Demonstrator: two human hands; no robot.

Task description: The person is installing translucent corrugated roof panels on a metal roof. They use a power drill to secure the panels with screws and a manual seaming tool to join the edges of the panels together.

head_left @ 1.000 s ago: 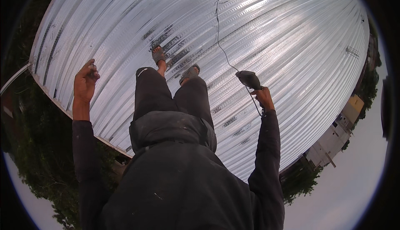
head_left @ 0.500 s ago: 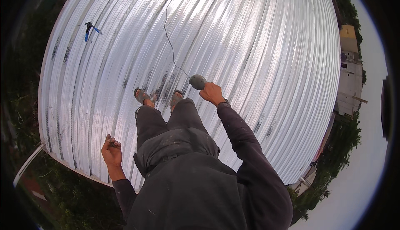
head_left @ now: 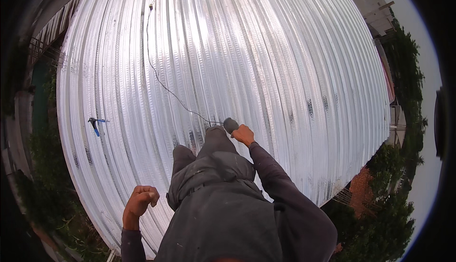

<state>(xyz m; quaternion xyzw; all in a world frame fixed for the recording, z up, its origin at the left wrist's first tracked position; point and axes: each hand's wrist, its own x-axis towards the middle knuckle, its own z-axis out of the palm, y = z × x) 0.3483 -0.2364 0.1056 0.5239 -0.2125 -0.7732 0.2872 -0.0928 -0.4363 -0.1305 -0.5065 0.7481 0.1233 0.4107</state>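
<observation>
The bare left hand (head_left: 141, 201) is curled into a fist. Farther out, the right hand (head_left: 243, 135) is wrapped around one dark grey, rounded thing (head_left: 231, 125) – it pokes out just past the fingers, to their left. One black-and-blue, two-handled tool (head_left: 96, 125) lies well apart, leftward, on the shiny, silver, ridged metal roof (head_left: 285, 62) – and one thin, dark cord (head_left: 164, 86) runs far off.

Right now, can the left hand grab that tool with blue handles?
Probably not without moving closer: the blue-handled tool lies well ahead of the left hand, which is curled. Nothing seems to block the way, just bare ridged metal sheeting between them.
</observation>
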